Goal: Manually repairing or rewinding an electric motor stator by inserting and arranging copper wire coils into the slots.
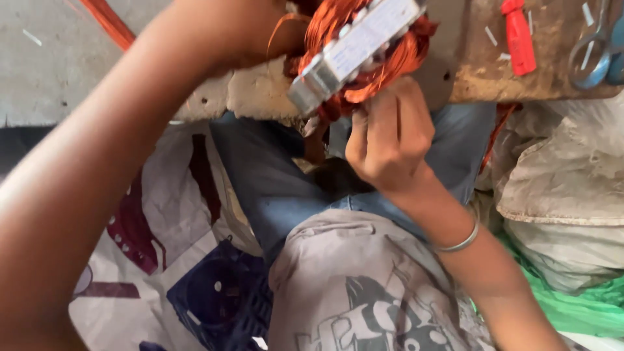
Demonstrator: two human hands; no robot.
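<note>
So this is right in the middle of the coil work on a motor stator, the grey laminated metal core with copper winding bulging out of both ends. It's held up at the top of the view, against the edge of a worn wooden bench, above the person's lap. The right hand is curled tight under the core, fingers pinched into the copper strands at the lower end, so it's grasping the winding itself. The left hand comes in from the upper left and seems to be gripping the far side of the stator, but most of it is cut off or hidden behind the coil, so I can't tell exactly how it's closed. My read is this is the tuck-and-shape stage, not the start. The next bit looks like it needs a steady hold on the core and careful finger pressure so the thin wire doesn't kink or scrape. A red-handled tool and scissors sit on the bench, well apart from both hands.
</note>
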